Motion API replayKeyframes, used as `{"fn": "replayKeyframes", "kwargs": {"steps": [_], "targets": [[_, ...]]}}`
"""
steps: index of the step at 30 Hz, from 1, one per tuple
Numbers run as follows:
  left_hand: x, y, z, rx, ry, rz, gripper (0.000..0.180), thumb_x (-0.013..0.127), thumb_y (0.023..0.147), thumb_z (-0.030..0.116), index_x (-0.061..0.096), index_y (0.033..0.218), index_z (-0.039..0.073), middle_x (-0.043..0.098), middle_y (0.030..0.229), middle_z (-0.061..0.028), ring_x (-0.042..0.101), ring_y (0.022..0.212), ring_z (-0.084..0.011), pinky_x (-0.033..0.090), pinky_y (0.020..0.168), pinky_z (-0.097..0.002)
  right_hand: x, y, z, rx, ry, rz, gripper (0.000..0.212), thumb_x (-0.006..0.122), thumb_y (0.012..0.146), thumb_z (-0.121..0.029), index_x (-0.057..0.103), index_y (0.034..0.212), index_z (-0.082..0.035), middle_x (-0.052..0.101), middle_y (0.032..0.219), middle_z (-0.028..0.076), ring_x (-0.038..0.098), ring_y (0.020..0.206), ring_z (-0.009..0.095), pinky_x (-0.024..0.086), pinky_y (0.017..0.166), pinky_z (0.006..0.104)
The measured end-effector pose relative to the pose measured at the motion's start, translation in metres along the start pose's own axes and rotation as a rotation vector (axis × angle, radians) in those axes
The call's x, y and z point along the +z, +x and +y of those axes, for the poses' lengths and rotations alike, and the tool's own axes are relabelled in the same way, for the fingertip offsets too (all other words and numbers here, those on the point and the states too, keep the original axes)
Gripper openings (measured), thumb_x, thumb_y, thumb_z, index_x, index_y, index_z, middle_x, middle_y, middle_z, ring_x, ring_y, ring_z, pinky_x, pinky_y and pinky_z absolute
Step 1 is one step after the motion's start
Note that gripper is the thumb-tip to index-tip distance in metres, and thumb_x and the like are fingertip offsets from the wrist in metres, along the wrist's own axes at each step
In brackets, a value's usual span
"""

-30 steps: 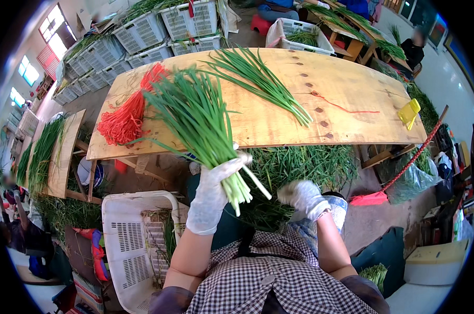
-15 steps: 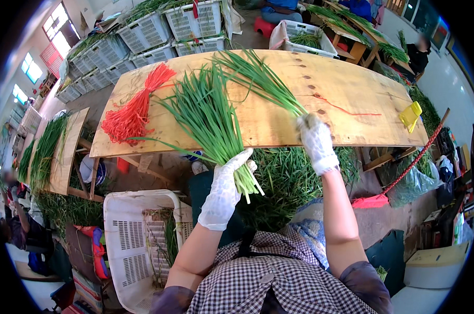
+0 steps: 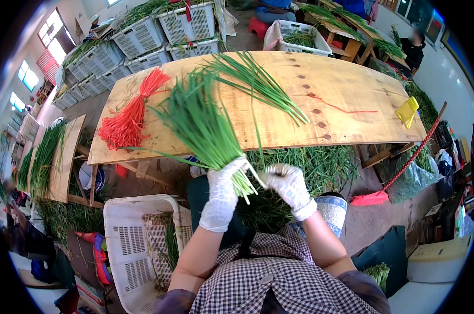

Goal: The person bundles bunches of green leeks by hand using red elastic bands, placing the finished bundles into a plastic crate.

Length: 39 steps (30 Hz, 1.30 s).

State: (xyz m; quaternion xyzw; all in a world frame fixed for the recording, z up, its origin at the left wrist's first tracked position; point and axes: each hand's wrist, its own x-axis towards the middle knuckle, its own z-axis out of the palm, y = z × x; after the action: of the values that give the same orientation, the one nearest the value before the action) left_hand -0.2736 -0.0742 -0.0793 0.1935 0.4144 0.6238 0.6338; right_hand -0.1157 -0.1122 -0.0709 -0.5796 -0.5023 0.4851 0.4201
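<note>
My left hand, in a white patterned glove, is closed round the lower stems of a thick bunch of garlic chives. The pale stem ends stick out below the fist, and the leaves fan over the table's near edge. Beside those ends my gloved right hand is closed, its fingers pinched at the lower end of a single chive stalk that runs up over the table. A smaller pile of chives lies loose on the wooden table, apart from both hands.
Red ties lie in a bundle at the table's left, and one red tie lies stretched out on the right. A yellow plastic object stands near the right end. A white crate is at my left; cut greens cover the floor beneath.
My right hand has left the smaller pile and come back toward me, beside the stem ends in my left hand. The smaller pile now lies free on the table.
</note>
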Motion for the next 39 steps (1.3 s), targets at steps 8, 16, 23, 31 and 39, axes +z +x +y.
{"fn": "replayKeyframes", "kwargs": {"steps": [8,16,23,31,39], "targets": [[0.020,-0.021,0.060,-0.002,-0.292,-0.462,0.039,0.061,0.078,0.002,0.051,0.116,0.002,0.060,0.098,-0.0091,0.061,0.082,-0.0201,0.051,0.083,-0.0376,-0.048,0.032,-0.020,-0.293,-0.830,0.409,0.025,0.067,0.083,-0.032,0.073,0.096,-0.011,0.069,0.078,0.012,0.068,0.069,0.028,0.053,0.064,0.0365],[0.010,-0.007,0.019,-0.182,-0.121,-0.324,0.034,0.063,0.086,0.002,0.053,0.118,-0.003,0.060,0.082,-0.0067,0.060,0.069,-0.0169,0.052,0.068,-0.0332,-0.107,0.142,-0.012,-0.447,-1.234,0.779,0.018,0.064,0.085,-0.026,0.066,0.082,-0.009,0.066,0.072,0.013,0.066,0.067,0.030,0.052,0.061,0.0401],[0.003,0.008,0.008,-0.201,-0.022,-0.092,0.027,0.065,0.085,0.002,0.060,0.111,-0.005,0.066,0.101,-0.0124,0.064,0.070,-0.0183,0.056,0.066,-0.0290,-0.022,0.015,-0.019,-0.190,-0.093,0.255,0.017,0.062,0.091,-0.017,0.062,0.097,-0.001,0.068,0.075,0.007,0.065,0.063,0.015,0.051,0.058,0.0267],[-0.001,0.000,0.000,-0.210,0.012,-0.132,0.017,0.066,0.082,0.000,0.061,0.098,-0.001,0.066,0.086,-0.0097,0.062,0.066,-0.0166,0.054,0.057,-0.0266,-0.005,0.003,0.011,0.257,0.600,-0.198,0.031,0.059,0.094,-0.017,0.058,0.115,0.005,0.068,0.094,0.011,0.067,0.075,0.016,0.056,0.067,0.0259],[-0.014,0.013,0.009,-0.063,-0.060,-0.099,0.021,0.066,0.081,-0.001,0.058,0.099,-0.005,0.063,0.084,-0.0125,0.063,0.064,-0.0199,0.055,0.057,-0.0284,-0.022,-0.009,0.032,0.059,-0.517,-0.548,0.014,0.068,0.078,-0.013,0.071,0.087,-0.003,0.070,0.078,0.007,0.064,0.066,0.014,0.053,0.066,0.0280]]}}
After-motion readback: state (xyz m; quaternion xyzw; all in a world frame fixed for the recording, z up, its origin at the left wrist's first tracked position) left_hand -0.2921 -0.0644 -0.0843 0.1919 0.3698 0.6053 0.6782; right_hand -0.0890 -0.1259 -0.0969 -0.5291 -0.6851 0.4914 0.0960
